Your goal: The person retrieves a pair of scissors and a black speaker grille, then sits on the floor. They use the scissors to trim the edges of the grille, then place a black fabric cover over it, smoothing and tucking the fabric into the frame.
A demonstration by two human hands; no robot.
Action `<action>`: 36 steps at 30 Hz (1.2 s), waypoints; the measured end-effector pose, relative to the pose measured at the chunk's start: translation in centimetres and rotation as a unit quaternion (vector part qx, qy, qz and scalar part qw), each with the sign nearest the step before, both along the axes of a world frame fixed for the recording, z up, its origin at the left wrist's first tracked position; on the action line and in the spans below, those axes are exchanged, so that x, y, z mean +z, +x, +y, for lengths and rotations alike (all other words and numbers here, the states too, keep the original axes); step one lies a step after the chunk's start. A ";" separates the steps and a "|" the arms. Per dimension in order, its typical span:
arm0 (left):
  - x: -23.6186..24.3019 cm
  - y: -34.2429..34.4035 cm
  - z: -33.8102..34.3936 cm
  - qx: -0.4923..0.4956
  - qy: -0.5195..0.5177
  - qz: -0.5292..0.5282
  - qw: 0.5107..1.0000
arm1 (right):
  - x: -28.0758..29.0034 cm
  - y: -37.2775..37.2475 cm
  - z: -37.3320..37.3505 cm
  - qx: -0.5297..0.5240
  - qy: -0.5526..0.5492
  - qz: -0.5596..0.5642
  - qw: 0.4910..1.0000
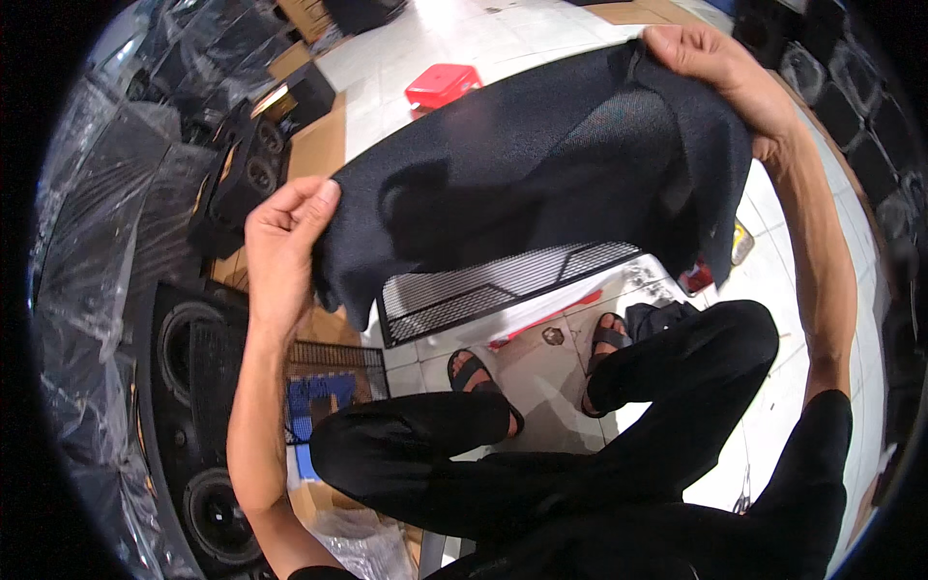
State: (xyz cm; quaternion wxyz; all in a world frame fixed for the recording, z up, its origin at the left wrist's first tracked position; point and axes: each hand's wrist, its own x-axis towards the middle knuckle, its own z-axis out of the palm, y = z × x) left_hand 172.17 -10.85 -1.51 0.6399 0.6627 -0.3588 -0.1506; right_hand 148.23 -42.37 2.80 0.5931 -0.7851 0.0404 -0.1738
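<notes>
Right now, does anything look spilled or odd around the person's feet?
Yes: a dark blotch on the floor between the sandals. It contrasts with the paler tile; I can't tell if it's a spill.

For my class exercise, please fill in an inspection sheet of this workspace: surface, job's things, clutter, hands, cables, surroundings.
Surface: pale tiled floor, with a dark spot between the sandaled feet.
Job's things: black cloth spread between both hands; black-framed mesh grille partly hidden below it.
Clutter: red box beyond the cloth; crumpled clear plastic near the lower edge.
Hands: left hand and right hand each grip the cloth's edge.
Cables: nothing clearly seen.
Surroundings: loudspeaker cabinet and plastic sheeting on the left; dark items at right, too dim to identify.
</notes>
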 end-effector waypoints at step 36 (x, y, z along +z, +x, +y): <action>-24.5 2.5 9.0 -0.173 0.170 -0.702 0.670 | -21.5 0.2 3.5 0.079 -0.466 0.285 0.834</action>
